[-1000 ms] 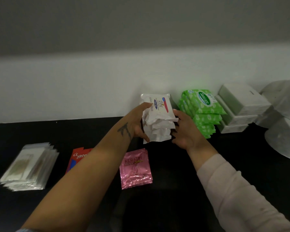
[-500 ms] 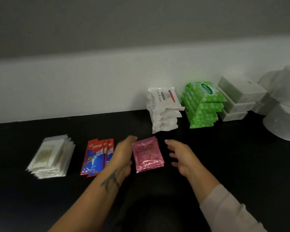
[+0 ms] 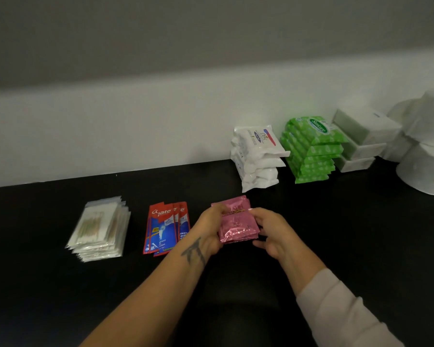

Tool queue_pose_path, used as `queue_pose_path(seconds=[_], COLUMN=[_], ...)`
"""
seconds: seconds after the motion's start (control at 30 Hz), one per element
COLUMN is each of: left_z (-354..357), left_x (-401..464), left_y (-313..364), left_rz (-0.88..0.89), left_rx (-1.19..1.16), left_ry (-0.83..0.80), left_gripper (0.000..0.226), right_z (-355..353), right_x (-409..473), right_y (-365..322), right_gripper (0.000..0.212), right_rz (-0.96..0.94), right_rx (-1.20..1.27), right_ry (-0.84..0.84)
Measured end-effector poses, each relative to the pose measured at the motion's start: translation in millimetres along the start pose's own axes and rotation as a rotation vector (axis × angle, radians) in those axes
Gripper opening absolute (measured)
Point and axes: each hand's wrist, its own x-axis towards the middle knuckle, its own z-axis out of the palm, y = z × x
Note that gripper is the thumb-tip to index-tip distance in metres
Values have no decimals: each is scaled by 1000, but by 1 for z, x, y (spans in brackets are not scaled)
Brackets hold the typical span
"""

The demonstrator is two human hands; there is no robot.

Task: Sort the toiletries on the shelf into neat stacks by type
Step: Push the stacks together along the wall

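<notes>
Black shelf (image 3: 60, 296) under a pale wall; both hands bracket the pink sachets (image 3: 237, 222), left hand (image 3: 209, 230) gripping their left edge, right hand (image 3: 273, 232) curled on the right; long axis runs away from the person; red sachets (image 3: 166, 227) lie just left.

The setting appears to be a storage or supply area, possibly in a home or lodging; the view is too narrow to confirm. Evidence: a black shelf (image 3: 336, 234) against a plain white wall (image 3: 110, 136), stocked with multiples of toiletries: green wipe packs (image 3: 311, 151), white wipe packs (image 3: 258, 159), toothpaste sachets (image 3: 164, 226), paper rolls (image 3: 426, 156).
</notes>
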Motion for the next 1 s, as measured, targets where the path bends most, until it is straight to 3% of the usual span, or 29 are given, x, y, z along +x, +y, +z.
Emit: queue_pose_path(seconds=[0.23,0.47,0.87,1.0], left_z=[-14,-24,-40,-46], left_x=[8,35,81,96], left_y=[21,49,100,110], left_rz=[-10,-43,-36,-10], left_rx=[26,144,296,290], left_ry=[39,115,29,8], left_gripper=[13,26,41,32], right_z=[14,38,76,89], right_x=[14,32,62,74], right_y=[-10,-24,-52,-58], right_gripper=[23,13,16,18], right_rz=[13,-2,-56,-87], right_rx=[71,96,229,209], right_ry=[-91,-110,-99,-80])
